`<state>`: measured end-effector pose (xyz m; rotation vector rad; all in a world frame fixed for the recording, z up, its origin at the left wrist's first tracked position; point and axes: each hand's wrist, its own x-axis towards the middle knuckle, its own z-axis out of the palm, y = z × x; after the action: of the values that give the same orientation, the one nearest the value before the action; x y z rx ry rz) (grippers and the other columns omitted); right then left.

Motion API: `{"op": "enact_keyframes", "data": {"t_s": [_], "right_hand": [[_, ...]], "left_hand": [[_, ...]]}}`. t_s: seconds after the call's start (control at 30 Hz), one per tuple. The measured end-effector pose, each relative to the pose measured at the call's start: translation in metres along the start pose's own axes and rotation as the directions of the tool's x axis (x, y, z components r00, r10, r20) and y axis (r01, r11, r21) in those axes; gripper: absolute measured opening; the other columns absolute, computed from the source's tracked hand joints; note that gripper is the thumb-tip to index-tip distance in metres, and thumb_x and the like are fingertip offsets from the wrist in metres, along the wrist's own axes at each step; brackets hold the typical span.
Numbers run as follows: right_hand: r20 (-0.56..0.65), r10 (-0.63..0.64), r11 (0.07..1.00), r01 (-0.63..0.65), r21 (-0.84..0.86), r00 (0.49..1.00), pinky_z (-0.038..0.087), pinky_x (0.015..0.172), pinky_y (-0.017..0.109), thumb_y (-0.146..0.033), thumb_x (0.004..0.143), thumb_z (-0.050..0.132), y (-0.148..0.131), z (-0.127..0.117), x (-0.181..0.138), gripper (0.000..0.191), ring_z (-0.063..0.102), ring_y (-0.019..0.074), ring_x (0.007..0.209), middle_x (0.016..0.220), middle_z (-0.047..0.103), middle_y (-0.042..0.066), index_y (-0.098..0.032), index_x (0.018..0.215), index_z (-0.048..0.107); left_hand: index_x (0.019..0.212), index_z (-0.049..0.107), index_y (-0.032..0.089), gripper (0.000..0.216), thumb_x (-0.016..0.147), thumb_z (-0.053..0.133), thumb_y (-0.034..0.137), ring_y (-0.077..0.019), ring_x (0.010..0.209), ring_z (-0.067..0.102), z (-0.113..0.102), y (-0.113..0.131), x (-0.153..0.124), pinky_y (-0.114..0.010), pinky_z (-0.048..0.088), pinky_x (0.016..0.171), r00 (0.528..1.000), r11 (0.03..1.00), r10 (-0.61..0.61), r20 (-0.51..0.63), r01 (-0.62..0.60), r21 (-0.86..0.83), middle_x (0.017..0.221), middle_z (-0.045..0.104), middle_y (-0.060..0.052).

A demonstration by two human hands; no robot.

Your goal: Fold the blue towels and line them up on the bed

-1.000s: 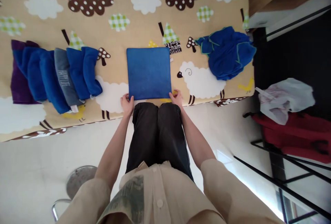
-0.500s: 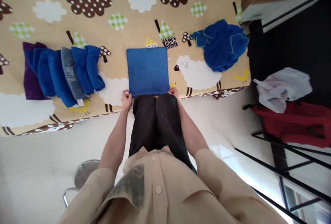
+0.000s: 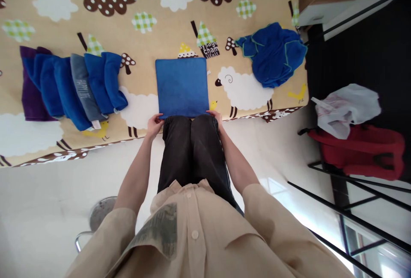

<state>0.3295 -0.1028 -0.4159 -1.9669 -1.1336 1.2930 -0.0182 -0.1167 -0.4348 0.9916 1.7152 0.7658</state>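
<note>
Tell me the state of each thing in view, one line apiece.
Blue square cloth, laid flat.
Left hand, touching its near left corner.
Right hand, touching its near right corner.
Row of cloths, folded, overlapping.
Green-edged blue cloth, crumpled.
Patterned cover, spread out.
White plastic bag, crumpled.
Red bag, partly covered by the plastic bag.
Round stool, partly hidden.

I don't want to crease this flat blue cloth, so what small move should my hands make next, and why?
I'd probably lift the near edge of the flat blue cloth evenly at both ends: it lies smooth, and your left hand and right hand are at its two near corners.
</note>
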Motion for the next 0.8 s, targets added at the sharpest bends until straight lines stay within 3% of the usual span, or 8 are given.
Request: {"op": "enact_keyframes", "data": {"t_s": [0.13,0.27,0.37,0.47,0.53,0.63,0.8], "right_hand": [[-0.027,-0.095,0.979,0.088,-0.186,0.995,0.049,0.104,0.034,-0.024,0.085,0.065,0.002,0.004,0.005,0.02,0.061,0.0209,0.103,0.098,0.069,0.007,-0.015,0.1,0.074],[-0.041,-0.233,0.912,0.204,-0.356,0.972,0.047,0.111,0.04,-0.032,0.091,0.065,0.006,0.004,0.012,0.021,0.057,0.0256,0.116,0.115,0.069,0.012,-0.017,0.099,0.077],[0.044,-0.398,0.846,0.385,-0.37,0.916,0.046,0.116,0.046,-0.032,0.09,0.068,0.011,0.0,0.025,0.018,0.058,0.0285,0.127,0.131,0.071,0.011,-0.021,0.098,0.079],[0.141,-0.507,0.804,0.525,-0.279,0.85,0.05,0.117,0.049,-0.024,0.086,0.07,0.017,-0.002,0.041,0.012,0.066,0.0296,0.128,0.127,0.078,0.009,-0.024,0.092,0.081],[0.14,-0.502,0.821,0.521,-0.234,0.853,0.054,0.115,0.047,-0.022,0.085,0.067,0.021,-0.001,0.05,0.017,0.072,0.0281,0.121,0.119,0.081,0.008,-0.024,0.093,0.082],[0.018,-0.414,0.887,0.408,-0.217,0.91,0.06,0.108,0.043,-0.02,0.084,0.061,0.026,0.004,0.055,0.029,0.078,0.0252,0.105,0.114,0.082,0.007,-0.023,0.102,0.083],[-0.044,-0.335,0.941,0.332,-0.071,0.941,0.065,0.09,0.039,-0.029,0.087,0.059,0.025,0.012,0.06,0.029,0.077,0.0247,0.101,0.11,0.082,0.009,-0.019,0.104,0.081]], "left_hand": [[0.112,0.075,0.015,0.042,0.072,0.063,0.02,-0.0135,0.068,0.05,0.007,-0.01,0.004,-0.028,0.048,0.07,0.997,0.998,0.037,-0.07,-0.033,0.062,0.081,0.06,-0.002],[0.105,0.078,0.016,0.035,0.073,0.062,0.015,-0.0161,0.076,0.055,0.007,-0.011,0.011,-0.035,0.054,0.087,0.987,0.972,0.123,-0.106,-0.098,0.213,0.093,0.057,-0.006],[0.099,0.08,0.016,0.032,0.074,0.062,0.01,-0.0228,0.096,0.061,0.003,-0.004,0.017,-0.04,0.055,0.096,0.978,0.939,0.194,-0.07,-0.165,0.3,0.11,0.058,-0.012],[0.094,0.082,0.018,0.026,0.077,0.063,0.009,-0.028,0.118,0.058,-0.001,0.003,0.024,-0.044,0.051,0.107,0.949,0.889,0.313,-0.026,-0.283,0.361,0.129,0.061,-0.014],[0.095,0.081,0.02,0.024,0.081,0.064,0.011,-0.0277,0.124,0.057,-0.003,0.005,0.028,-0.044,0.047,0.113,0.929,0.859,0.371,0.006,-0.346,0.378,0.132,0.067,-0.011],[0.101,0.08,0.021,0.021,0.089,0.063,0.015,-0.0255,0.123,0.06,-0.003,0.005,0.034,-0.04,0.048,0.109,0.931,0.873,0.366,0.014,-0.348,0.341,0.123,0.074,-0.01],[0.107,0.08,0.019,0.022,0.089,0.068,0.022,-0.0216,0.091,0.062,-0.002,0.003,0.041,-0.035,0.051,0.093,0.969,0.925,0.243,-0.035,-0.22,0.311,0.098,0.074,-0.007]]}}
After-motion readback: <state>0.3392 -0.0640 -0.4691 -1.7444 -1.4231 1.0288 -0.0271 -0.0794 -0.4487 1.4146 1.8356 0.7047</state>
